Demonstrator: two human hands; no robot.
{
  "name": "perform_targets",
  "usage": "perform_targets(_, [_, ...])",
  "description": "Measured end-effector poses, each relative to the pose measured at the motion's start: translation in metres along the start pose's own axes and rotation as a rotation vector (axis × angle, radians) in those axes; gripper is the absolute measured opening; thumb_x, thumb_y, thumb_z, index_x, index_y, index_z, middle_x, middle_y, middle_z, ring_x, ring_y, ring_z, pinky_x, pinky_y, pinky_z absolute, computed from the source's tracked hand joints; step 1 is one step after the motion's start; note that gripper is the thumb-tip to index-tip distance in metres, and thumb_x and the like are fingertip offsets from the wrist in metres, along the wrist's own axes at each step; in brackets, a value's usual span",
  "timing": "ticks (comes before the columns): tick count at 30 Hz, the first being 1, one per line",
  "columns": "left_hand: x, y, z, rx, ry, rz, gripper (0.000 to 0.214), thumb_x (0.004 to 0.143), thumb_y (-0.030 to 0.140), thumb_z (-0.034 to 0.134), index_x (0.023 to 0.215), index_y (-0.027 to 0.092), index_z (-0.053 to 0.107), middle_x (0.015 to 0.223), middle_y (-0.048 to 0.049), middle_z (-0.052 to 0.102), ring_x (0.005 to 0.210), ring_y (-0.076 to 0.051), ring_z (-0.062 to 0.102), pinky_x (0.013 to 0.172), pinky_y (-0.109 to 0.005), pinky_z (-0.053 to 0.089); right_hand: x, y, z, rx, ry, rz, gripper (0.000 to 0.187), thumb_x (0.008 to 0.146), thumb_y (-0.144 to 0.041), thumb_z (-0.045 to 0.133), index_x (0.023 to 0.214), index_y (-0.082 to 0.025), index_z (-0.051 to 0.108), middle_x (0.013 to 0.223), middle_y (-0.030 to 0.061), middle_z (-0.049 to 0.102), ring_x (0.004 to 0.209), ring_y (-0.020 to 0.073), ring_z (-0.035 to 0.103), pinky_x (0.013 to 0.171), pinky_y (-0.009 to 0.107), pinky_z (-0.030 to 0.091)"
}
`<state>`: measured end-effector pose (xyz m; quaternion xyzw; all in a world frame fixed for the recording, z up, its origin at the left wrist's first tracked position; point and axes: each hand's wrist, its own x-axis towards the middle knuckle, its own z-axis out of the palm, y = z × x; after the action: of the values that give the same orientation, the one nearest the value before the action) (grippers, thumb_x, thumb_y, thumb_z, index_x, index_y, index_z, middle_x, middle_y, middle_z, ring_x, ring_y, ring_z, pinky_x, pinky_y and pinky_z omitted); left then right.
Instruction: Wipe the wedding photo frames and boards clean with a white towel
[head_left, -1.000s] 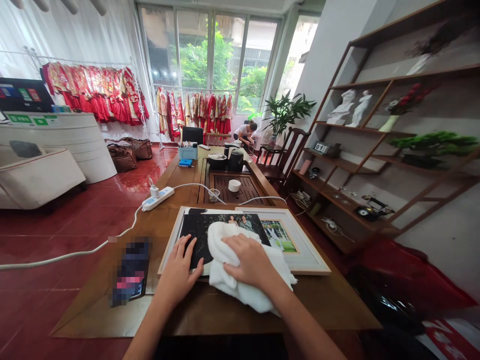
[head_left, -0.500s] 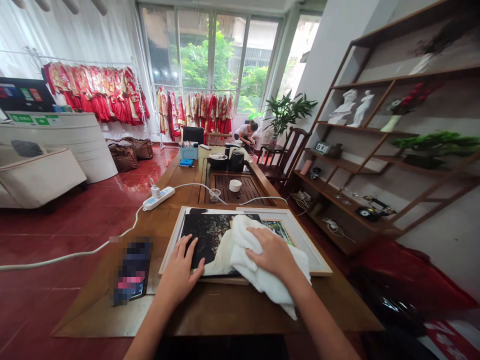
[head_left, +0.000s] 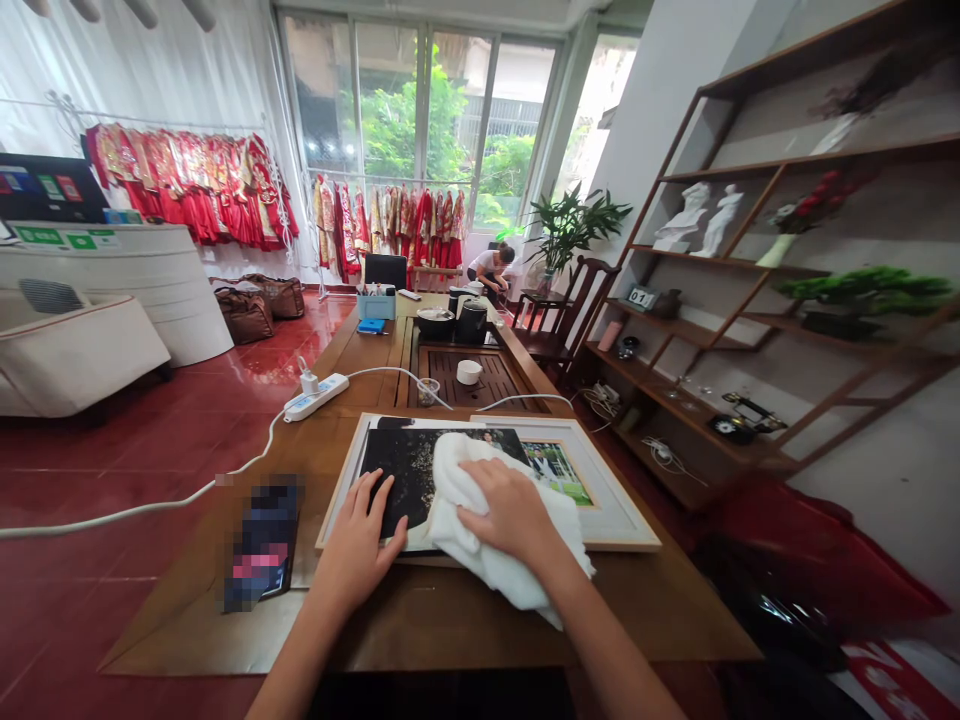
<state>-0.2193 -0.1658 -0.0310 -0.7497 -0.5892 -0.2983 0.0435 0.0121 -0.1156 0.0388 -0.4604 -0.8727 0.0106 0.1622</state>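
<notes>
A dark photo print (head_left: 397, 465) lies on a pale wooden picture frame (head_left: 630, 520) on the brown table. My left hand (head_left: 360, 535) rests on the photo's left edge, its fingers spread flat. Beneath my right hand (head_left: 510, 505) is a bunched white towel (head_left: 457, 480), gripped and pressed on the right part of the photo. The towel hides part of the print and hangs past its near edge. To the right, a smaller picture with green in it (head_left: 562, 470) shows inside the frame's white mat.
A phone with a blurred-out screen (head_left: 262, 545) lies left of my hand. Beyond the frame are a power strip (head_left: 316, 397) with its white cord, a tea tray (head_left: 510, 385) and a white cup (head_left: 469, 372). Shelves (head_left: 712, 345) stand on the right; a person (head_left: 491, 268) crouches far back.
My right hand has slid the towel leftward across the photo, uncovering more of the green picture on the right. My left hand has stayed in place.
</notes>
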Motion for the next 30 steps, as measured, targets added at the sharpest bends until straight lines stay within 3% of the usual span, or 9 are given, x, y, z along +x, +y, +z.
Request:
perform_targets(4, [-0.001, -0.001, -0.001, -0.009, -0.034, -0.006, 0.054, 0.087, 0.032, 0.048, 0.137, 0.018, 0.037, 0.143, -0.0129, 0.038, 0.135, -0.029, 0.032, 0.108, -0.048, 0.035, 0.013, -0.034, 0.005, 0.039, -0.046, -0.126, 0.05, 0.074, -0.037, 0.059, 0.121, -0.022, 0.053, 0.107, 0.0075, 0.062, 0.101, 0.0254, 0.052, 0.084, 0.035, 0.038])
perform_targets(8, [-0.002, -0.002, -0.002, -0.012, -0.049, 0.006, 0.056, 0.085, 0.025, 0.048, 0.138, 0.018, 0.035, 0.143, -0.0125, 0.037, 0.135, -0.029, 0.031, 0.108, -0.048, 0.036, 0.02, -0.041, 0.006, 0.041, -0.045, -0.159, 0.05, 0.074, -0.038, 0.059, 0.121, -0.022, 0.053, 0.107, 0.0073, 0.061, 0.102, 0.0254, 0.051, 0.084, 0.036, 0.038])
perform_targets(13, [0.0, 0.0, -0.002, -0.002, 0.001, 0.016, 0.052, 0.088, 0.034, 0.048, 0.137, 0.019, 0.037, 0.141, -0.0128, 0.04, 0.134, -0.029, 0.035, 0.106, -0.048, 0.037, 0.017, -0.016, 0.006, 0.045, -0.006, -0.095, 0.049, 0.075, -0.037, 0.058, 0.121, -0.022, 0.054, 0.108, 0.0068, 0.062, 0.104, 0.0246, 0.052, 0.088, 0.035, 0.039])
perform_targets(18, [0.0, 0.0, -0.002, 0.005, -0.008, 0.012, 0.052, 0.089, 0.036, 0.047, 0.137, 0.019, 0.037, 0.141, -0.0133, 0.039, 0.134, -0.03, 0.033, 0.108, -0.048, 0.036, 0.011, 0.027, 0.007, -0.019, 0.071, 0.047, 0.052, 0.078, -0.039, 0.054, 0.125, -0.018, 0.053, 0.116, 0.0087, 0.061, 0.109, 0.0249, 0.052, 0.093, 0.036, 0.038])
perform_targets(23, [-0.001, -0.001, -0.002, -0.006, 0.01, 0.01, 0.052, 0.089, 0.036, 0.047, 0.138, 0.021, 0.036, 0.141, -0.0115, 0.04, 0.134, -0.029, 0.034, 0.107, -0.048, 0.036, 0.003, 0.065, 0.005, -0.092, 0.121, 0.199, 0.051, 0.08, -0.041, 0.052, 0.126, -0.019, 0.052, 0.118, 0.0089, 0.061, 0.108, 0.0252, 0.054, 0.088, 0.035, 0.041])
perform_targets(27, [0.0, -0.001, -0.001, 0.0, -0.009, -0.004, 0.051, 0.09, 0.037, 0.045, 0.136, 0.019, 0.038, 0.141, -0.012, 0.039, 0.135, -0.028, 0.032, 0.109, -0.047, 0.035, 0.0, 0.073, 0.003, -0.127, 0.148, 0.268, 0.048, 0.081, -0.041, 0.051, 0.124, -0.02, 0.052, 0.119, 0.0083, 0.06, 0.108, 0.025, 0.054, 0.084, 0.034, 0.041])
perform_targets(30, [0.0, 0.0, -0.002, -0.001, -0.015, -0.01, 0.051, 0.09, 0.037, 0.045, 0.136, 0.018, 0.038, 0.142, -0.012, 0.039, 0.135, -0.028, 0.031, 0.109, -0.046, 0.034, 0.003, 0.066, 0.002, -0.132, 0.13, 0.232, 0.048, 0.081, -0.041, 0.051, 0.124, -0.018, 0.053, 0.115, 0.0094, 0.061, 0.107, 0.026, 0.053, 0.086, 0.035, 0.04])
